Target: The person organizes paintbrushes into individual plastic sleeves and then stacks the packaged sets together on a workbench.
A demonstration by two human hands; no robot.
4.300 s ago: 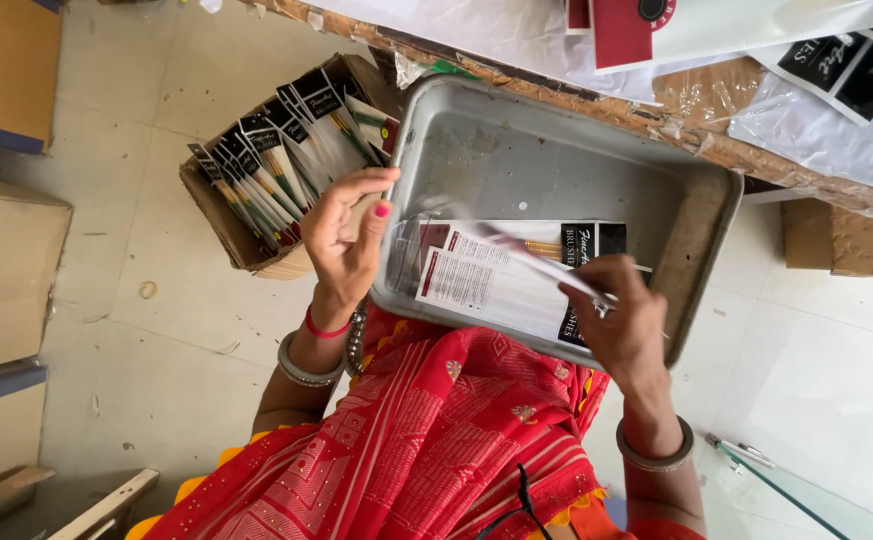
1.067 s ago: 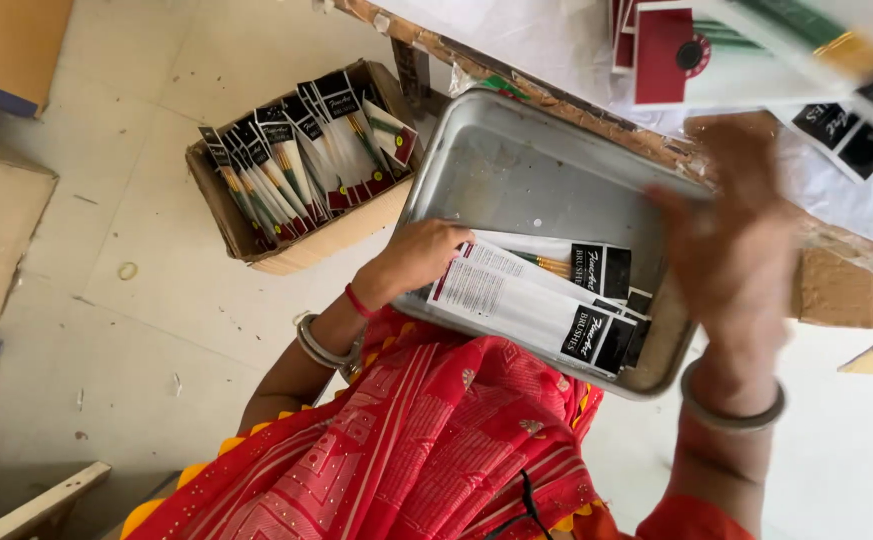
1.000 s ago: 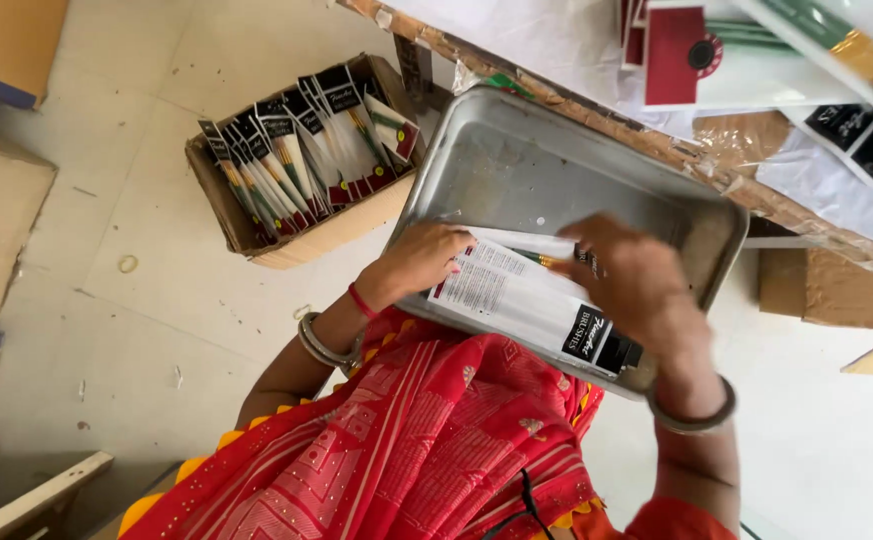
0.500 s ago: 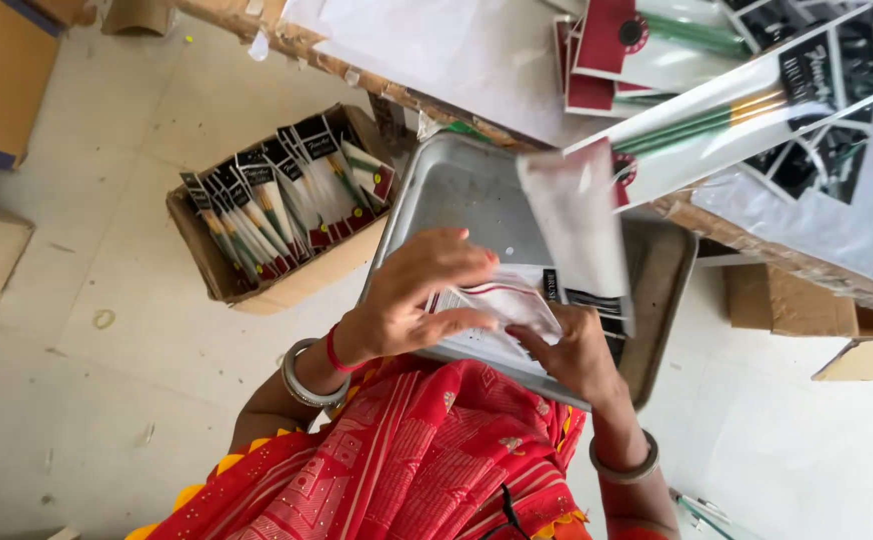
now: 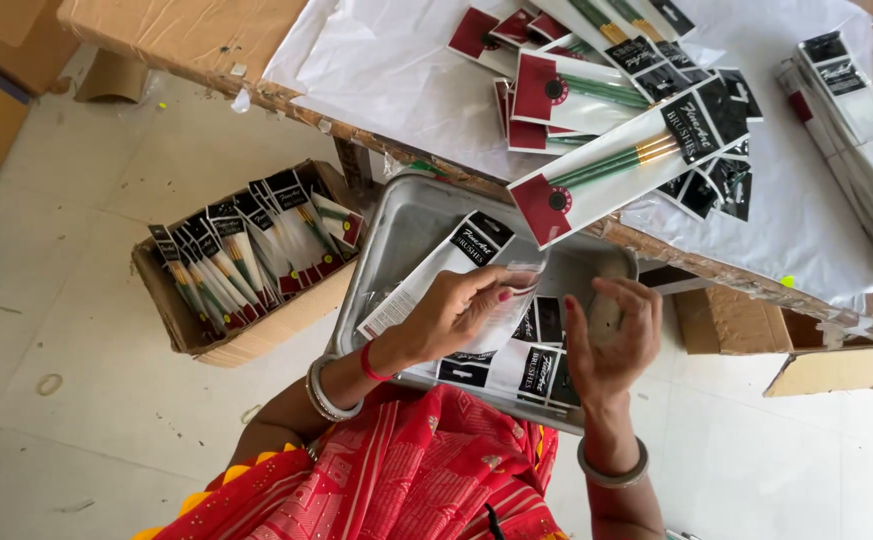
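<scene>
Left hand point(image 5: 457, 315) pinched a clear brush packet point(image 5: 517, 305) in closed fingers over the metal tray point(image 5: 397, 225) on her lap, right hand point(image 5: 612, 335) open beside it with fingers spread, empty, mid-sorting, likely needing a 2-handed grip.

Head camera, single view | looks steeply down from above the lap | close over metal tray point(image 5: 397, 235) | table edge point(image 5: 657, 245) above.

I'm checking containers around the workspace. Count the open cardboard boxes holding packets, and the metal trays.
2: one cardboard box on the floor at left, full of upright brush packets, and one metal tray on the lap under the left hand and right hand. Others may be hidden.
</scene>
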